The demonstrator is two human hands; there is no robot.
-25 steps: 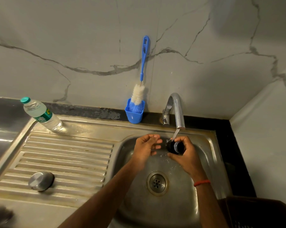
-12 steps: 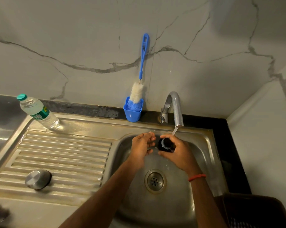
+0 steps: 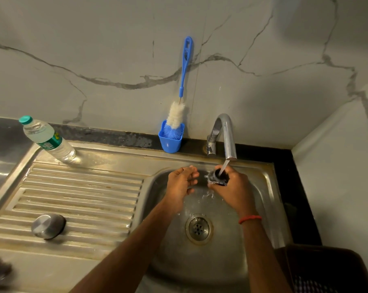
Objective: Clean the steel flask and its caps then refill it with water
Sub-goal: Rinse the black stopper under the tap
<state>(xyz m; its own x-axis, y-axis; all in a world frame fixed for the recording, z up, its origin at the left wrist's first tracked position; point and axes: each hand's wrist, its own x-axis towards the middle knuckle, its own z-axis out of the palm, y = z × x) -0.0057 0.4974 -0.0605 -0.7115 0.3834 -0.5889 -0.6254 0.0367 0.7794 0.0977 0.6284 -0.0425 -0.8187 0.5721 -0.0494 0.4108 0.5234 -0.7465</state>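
Pointing mouth-up, black cap (image 3: 217, 178) is gripped by right hand (image 3: 233, 190) fingers; left hand (image 3: 179, 185) relaxed.

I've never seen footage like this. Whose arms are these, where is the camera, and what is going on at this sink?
No machine here: these are a person's two bare arms, filmed by one wide-angle camera worn on the head, looking forward and down. The right hand grips a small black cap under the thin stream from the curved chrome tap, over the steel sink basin. The left hand hovers beside it, fingers loosely curled, apparently holding nothing. On the ribbed draining board lies a round steel cap. Further back stands a clear plastic water bottle with a teal lid, and a blue bottle brush stands in a small blue holder against the marble wall.
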